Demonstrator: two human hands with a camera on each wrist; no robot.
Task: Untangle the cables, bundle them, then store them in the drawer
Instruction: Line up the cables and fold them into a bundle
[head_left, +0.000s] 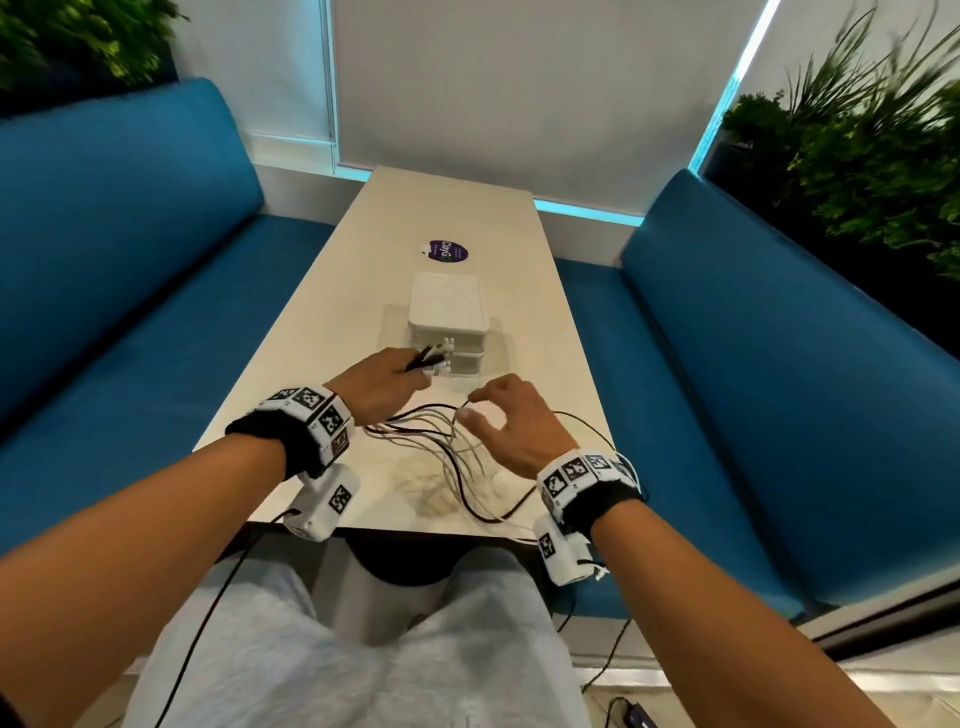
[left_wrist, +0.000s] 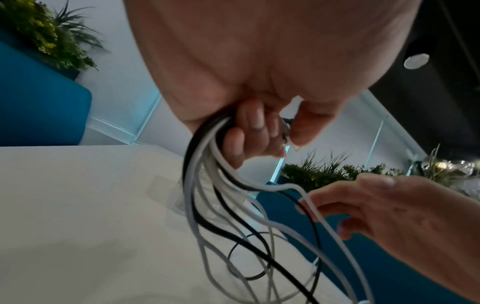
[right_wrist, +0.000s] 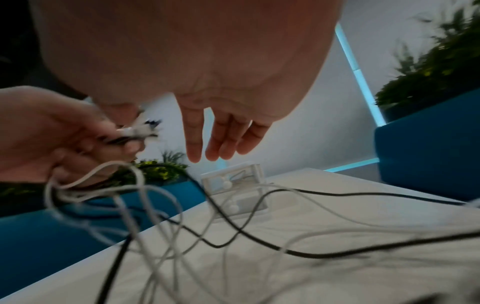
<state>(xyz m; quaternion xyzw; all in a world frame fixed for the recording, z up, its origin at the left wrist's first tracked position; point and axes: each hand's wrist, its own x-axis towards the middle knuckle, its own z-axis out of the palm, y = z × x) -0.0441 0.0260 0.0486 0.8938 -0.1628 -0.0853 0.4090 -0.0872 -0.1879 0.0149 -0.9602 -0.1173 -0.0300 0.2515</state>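
The step in hand looked like the untangling, with the bundling not yet begun. To do it well, the person would probably have kept the plug ends pinned together in one fist and drawn a single strand at a time out of the slack with the other hand, following it down to its free end rather than tugging, since a sharp pull on the crossed loops could tighten a snag or drag the loose ends off the near edge of the table (head_left: 332, 332).

Nearest the person, the slack of the cables (head_left: 457, 457) lay on the table's near end, a loose spread of thin white and black strands crossing one another, with one black strand trailing off to the right. They looked limp and light, likely to slide easily. Just beyond, the right hand (head_left: 511, 426) hovered over the strands with its fingers loosely bent; the head view showed thumb and forefinger close together at a strand, and the left wrist view showed a white strand running across its fingers (left_wrist: 322, 203), but whether it truly pinched that strand could not be told. To the left and slightly farther, the left hand (head_left: 382, 387) was clenched around the gathered cables near their plugs (head_left: 436, 356), which stuck out past the knuckles.

Farther still, in the middle of the table, stood the small white drawer unit (head_left: 448, 312), its two drawers seemingly closed.
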